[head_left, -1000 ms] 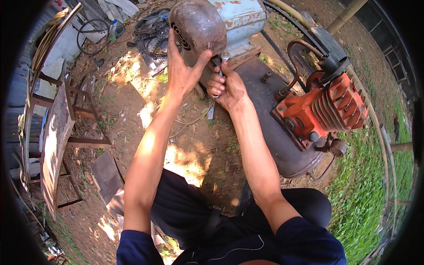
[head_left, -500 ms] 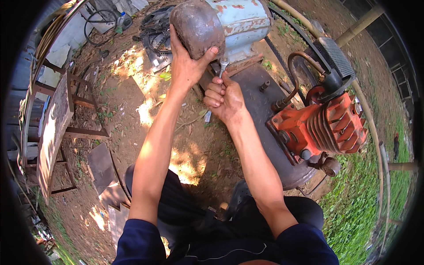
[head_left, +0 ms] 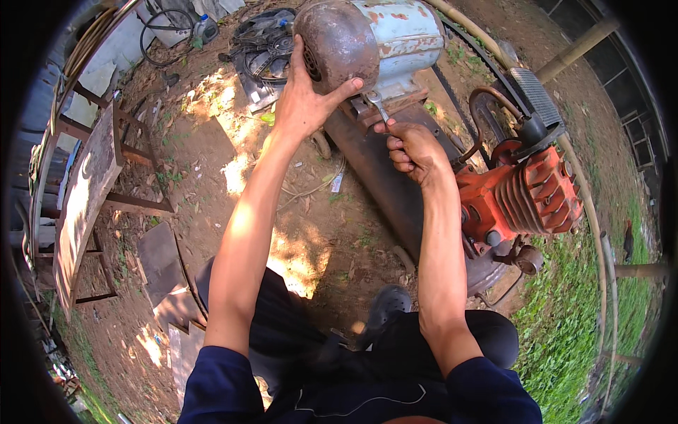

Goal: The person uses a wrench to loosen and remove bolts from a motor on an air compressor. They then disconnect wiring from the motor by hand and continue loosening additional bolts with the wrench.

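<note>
An electric motor (head_left: 402,39) with chipped light-blue paint and a rusty brown end cover (head_left: 339,46) sits on the compressor's dark tank (head_left: 374,177). My left hand (head_left: 305,106) rests against that end cover, fingers and thumb spread wide around its near side. A combination wrench (head_left: 379,107) slants up from my right hand (head_left: 417,150), its head at the foot of the motor. My right fingers are curled around the wrench's lower end. Whatever fastener the wrench head meets is too small to make out.
An orange finned compressor pump (head_left: 519,194) stands right of my right forearm. Behind it are a belt (head_left: 455,106) and a curved pipe (head_left: 487,92). Tangled black cables (head_left: 265,46) lie beyond my left hand. A tilted wooden panel on a metal frame (head_left: 92,198) stands at left.
My right hand has swung to the right, and the wrench handle now slants that way from the motor's foot. My left hand stays on the end cover. The view has shifted slightly.
</note>
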